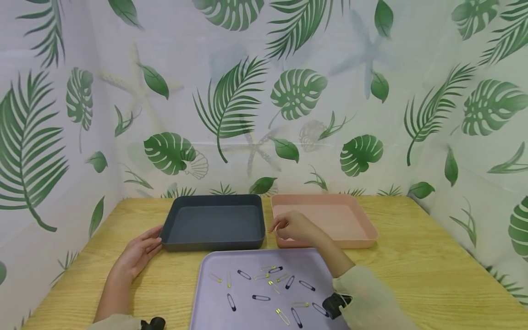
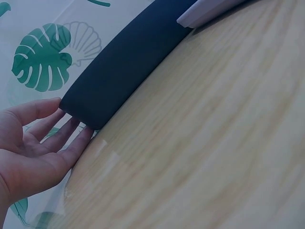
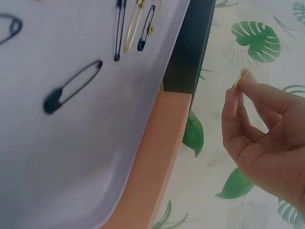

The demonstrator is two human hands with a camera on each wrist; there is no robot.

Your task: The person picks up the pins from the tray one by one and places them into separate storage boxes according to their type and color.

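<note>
My right hand [image 1: 294, 227] pinches a gold safety pin [image 3: 237, 83] between thumb and forefinger, the pin jutting out past the fingertips. In the head view that hand is over the left side of a pink tray [image 1: 330, 215], close to the gap beside a dark blue-grey tray [image 1: 214, 222]. With fingers loosely extended, my left hand [image 1: 138, 252] touches the dark tray's left front corner; the left wrist view shows its fingertips against the outer wall [image 2: 114, 76]. Both of these trays show bare bottoms. Nearer me, several black safety pins [image 1: 261, 298] and gold safety pins [image 1: 283, 316] lie scattered on a lilac tray [image 1: 208, 302].
All three trays stand on a wood-grain table [image 1: 412, 256], the lilac one directly in front of the other two. A leaf-patterned cloth [image 1: 255, 114] hangs behind the table and along both sides. My right forearm [image 1: 336, 256] crosses the lilac tray's right back corner.
</note>
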